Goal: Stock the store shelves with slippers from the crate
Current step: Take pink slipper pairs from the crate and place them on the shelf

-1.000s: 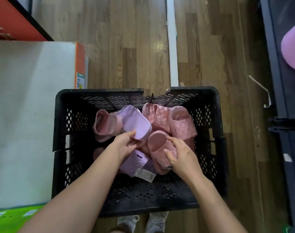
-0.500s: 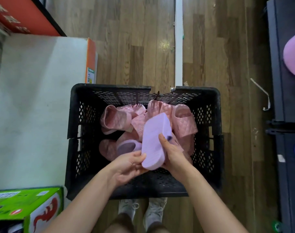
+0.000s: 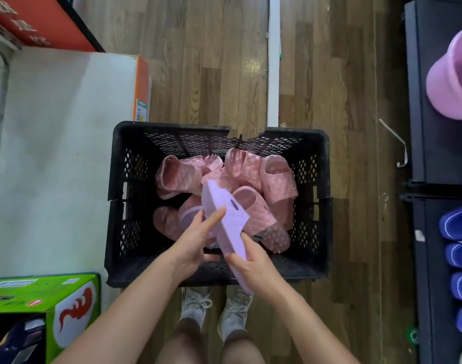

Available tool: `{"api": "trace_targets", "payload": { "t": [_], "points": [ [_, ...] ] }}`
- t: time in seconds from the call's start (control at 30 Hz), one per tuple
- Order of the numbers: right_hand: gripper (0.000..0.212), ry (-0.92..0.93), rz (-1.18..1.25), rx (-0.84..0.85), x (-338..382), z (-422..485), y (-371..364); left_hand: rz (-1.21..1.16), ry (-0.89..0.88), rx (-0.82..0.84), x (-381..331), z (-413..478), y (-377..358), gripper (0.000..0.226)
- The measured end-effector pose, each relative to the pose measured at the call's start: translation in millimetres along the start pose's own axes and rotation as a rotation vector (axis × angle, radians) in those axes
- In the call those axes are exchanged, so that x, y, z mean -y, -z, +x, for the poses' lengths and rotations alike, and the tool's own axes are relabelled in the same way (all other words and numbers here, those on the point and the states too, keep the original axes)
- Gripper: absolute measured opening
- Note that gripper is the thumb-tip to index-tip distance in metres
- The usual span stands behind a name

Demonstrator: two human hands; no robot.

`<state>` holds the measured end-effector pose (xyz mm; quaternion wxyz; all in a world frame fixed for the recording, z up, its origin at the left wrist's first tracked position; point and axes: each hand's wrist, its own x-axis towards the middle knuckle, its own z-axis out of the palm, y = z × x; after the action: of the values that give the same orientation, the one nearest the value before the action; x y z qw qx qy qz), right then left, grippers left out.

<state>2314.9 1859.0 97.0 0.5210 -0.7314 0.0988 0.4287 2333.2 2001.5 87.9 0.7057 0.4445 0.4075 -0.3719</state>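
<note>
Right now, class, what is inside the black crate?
A pile of pink slippers lies in the crate. The purple slipper, gripped by the right hand and touched by the left hand, is above them and hides the middle; whatever lies under it cannot be seen.

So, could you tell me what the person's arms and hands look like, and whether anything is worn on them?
Both forearms are bare as far as the view shows, with no sleeve in sight. The left hand and the right hand are ungloved, and I see no watch, bracelet or ring on the parts that show.
</note>
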Motion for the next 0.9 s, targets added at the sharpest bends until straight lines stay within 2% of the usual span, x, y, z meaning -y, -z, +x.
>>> {"api": "trace_targets", "payload": {
  "t": [0.1,0.2,0.27,0.37,0.47,0.67,0.9],
  "points": [
    [0.041,0.033,-0.117,0.016,-5,-7,0,-0.009,0.039,-0.08,0,11,-9,0.07],
    [0.041,0.061,-0.088,0.055,-5,-10,-1,-0.087,0.032,-0.143,5,16,-7,0.067],
    [0.033,0.082,0.018,0.083,-5,-10,-2,-0.111,-0.013,-0.155,6,13,2,0.065],
    [0.027,0.1,0.064,0.008,-5,-7,3,-0.126,-0.054,-0.181,5,2,26,0.081],
    [0.032,0.096,-0.002,-0.088,-10,2,11,-0.119,-0.043,-0.199,5,-7,59,0.092],
    [0.034,0.028,-0.127,-0.148,-20,36,17,-0.083,-0.047,-0.223,9,-19,109,0.088],
    [0.047,-0.038,-0.32,-0.077,-50,106,4,-0.19,-0.142,-0.177,10,-2,130,0.074]
  ]
}}
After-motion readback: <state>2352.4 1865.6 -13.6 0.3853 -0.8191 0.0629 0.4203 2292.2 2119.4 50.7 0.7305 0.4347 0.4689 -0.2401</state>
